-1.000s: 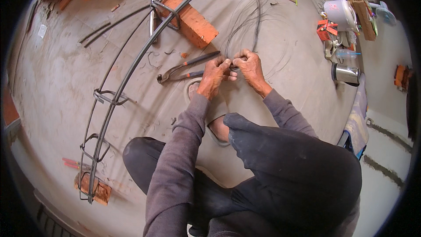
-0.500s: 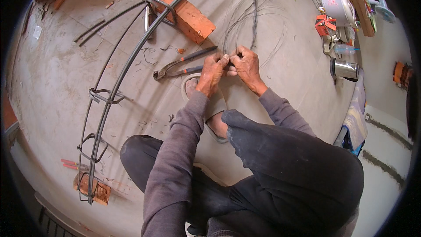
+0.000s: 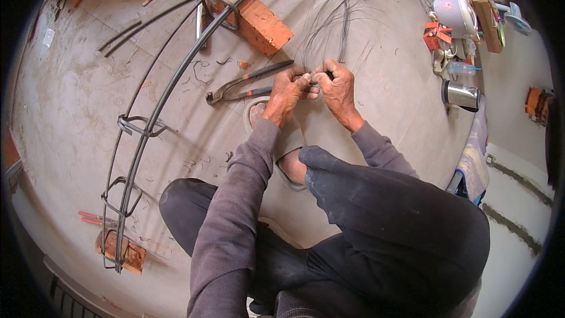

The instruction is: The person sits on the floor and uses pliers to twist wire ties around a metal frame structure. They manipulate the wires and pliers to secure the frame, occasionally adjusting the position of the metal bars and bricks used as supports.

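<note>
My left hand (image 3: 286,95) and my right hand (image 3: 336,89) meet above my sandalled foot, fingertips pinched close together. Both grip the near end of a loose bundle of thin grey wire (image 3: 345,23), whose strands fan out and loop across the floor beyond my fingers. Exactly which strands each hand pinches is hidden by the fingers. Just left of my left hand lie long-handled end nippers (image 3: 232,87) with black and orange handles, jaws pointing left; the hand covers one handle's end.
A curved cage of steel bars with stirrups (image 3: 170,88) arcs down the left, propped on an orange brick (image 3: 254,20) and a brick piece (image 3: 133,257). Red-handled pliers (image 3: 94,218) lie beside the latter. A steel kettle (image 3: 461,95) and a white pot (image 3: 454,16) stand right.
My hands have shifted slightly, with the right hand turning a little and drawing a touch away from the left. The wire strands have moved and spread differently.
</note>
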Demonstrator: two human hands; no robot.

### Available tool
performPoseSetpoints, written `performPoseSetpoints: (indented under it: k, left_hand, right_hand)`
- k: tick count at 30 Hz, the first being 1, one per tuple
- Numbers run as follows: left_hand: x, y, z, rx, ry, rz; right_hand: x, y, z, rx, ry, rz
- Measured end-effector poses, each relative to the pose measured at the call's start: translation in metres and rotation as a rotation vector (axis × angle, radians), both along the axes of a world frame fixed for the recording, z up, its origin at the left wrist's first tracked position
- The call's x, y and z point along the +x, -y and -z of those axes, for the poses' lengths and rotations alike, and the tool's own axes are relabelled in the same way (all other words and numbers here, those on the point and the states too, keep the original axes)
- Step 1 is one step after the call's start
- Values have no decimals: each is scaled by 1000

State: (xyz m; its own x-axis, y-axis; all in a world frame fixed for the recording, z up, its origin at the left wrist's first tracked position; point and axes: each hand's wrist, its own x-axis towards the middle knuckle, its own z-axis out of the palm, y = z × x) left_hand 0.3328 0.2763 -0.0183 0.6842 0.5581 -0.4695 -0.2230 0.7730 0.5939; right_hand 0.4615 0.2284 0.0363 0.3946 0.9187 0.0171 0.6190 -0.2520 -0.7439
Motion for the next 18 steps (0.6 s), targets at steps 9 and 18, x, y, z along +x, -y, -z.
performPoseSetpoints:
  k: [9,18]
  left_hand:
    - [9,0,6,-91,34,-63]
    - [21,-10,-2,-102,-24,-74]
  right_hand:
    - [-44,29,-41,-20,-97,-317]
    - [-19,134,-26,-270,141,-533]
